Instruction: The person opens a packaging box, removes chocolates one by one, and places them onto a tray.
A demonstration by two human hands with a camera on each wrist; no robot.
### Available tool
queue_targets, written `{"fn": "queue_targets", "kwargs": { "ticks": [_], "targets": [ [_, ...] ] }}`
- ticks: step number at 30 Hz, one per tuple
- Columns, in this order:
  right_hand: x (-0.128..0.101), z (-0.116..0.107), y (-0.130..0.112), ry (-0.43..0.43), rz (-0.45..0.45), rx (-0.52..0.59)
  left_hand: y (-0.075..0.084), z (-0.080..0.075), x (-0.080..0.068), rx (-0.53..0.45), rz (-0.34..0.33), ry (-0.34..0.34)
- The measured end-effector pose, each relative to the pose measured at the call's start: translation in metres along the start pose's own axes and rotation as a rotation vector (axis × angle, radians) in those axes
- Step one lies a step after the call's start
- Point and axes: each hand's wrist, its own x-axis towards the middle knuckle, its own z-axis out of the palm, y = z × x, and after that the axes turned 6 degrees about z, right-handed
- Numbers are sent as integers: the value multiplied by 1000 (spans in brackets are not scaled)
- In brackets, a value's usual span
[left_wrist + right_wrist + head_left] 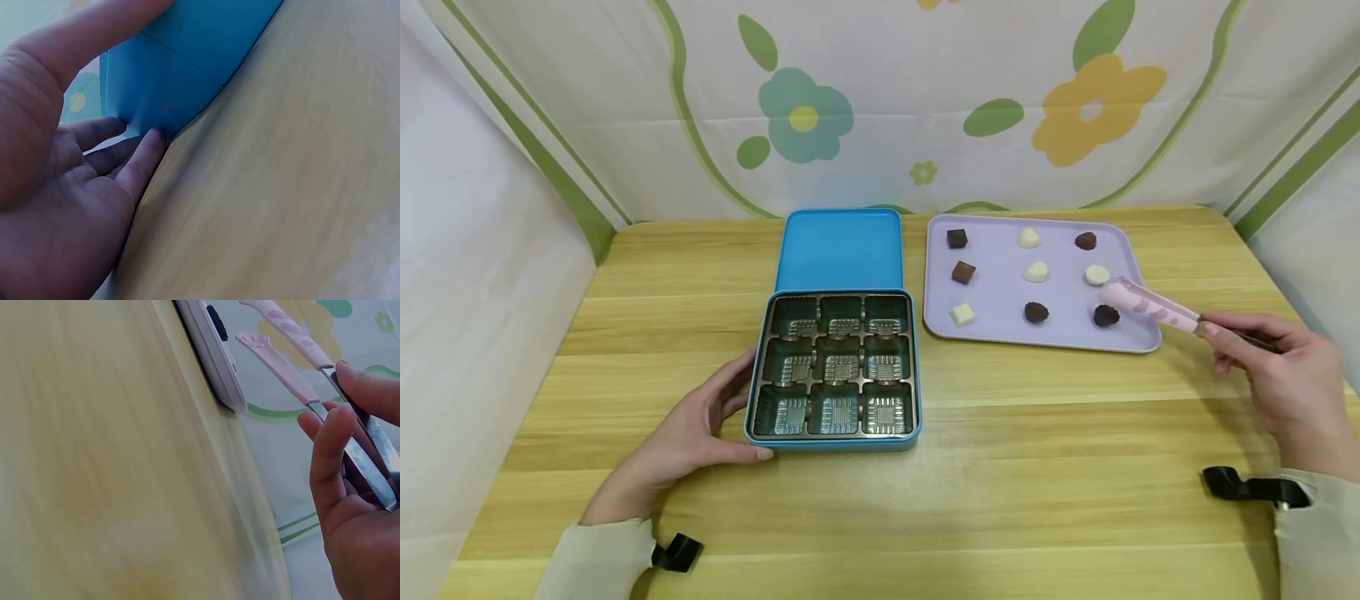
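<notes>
At the front left corner of an open blue tin [842, 446], my left hand [688, 429] holds the side, its thumb along the front and its fingers against the left wall [140, 81]. The tin holds a brown plastic insert with several square compartments and nothing in them. My right hand [1288, 367] grips small metal tongs [369, 469] with pink tips, the two arms apart in the right wrist view. In the head view, the tong tips overlap the right part of a lilac tray [992, 325], near a round white chocolate [1097, 275] and a dark chocolate [1106, 315].
Other chocolates, dark, brown and white, sit spaced in rows on the tray, among them a white square [962, 314] and a dark cube [957, 238]. The tin's blue lid [841, 250] lies behind its base. A floral cloth [910, 100] hangs behind the wooden table [1000, 500].
</notes>
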Motion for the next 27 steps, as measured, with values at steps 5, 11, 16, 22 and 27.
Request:
{"fn": "queue_targets", "kwargs": {
  "ticks": [5, 11, 16, 22, 27],
  "targets": [
    [-3, 15, -3, -53, -25, 4, 0, 0, -1, 1, 1, 3],
    [-14, 47, -8, -150, -74, -82, 0, 0, 0, 1, 2, -4],
    [-29, 76, -16, -244, -82, -259, 0, 0, 0, -1, -2, -4],
    [-44, 107, -15, -341, -128, -596, 0, -1, 1, 0, -1, -2],
    [-49, 119, -9, -401, -191, -707, 0, 0, 0, 3, 1, 0]
  ]
}}
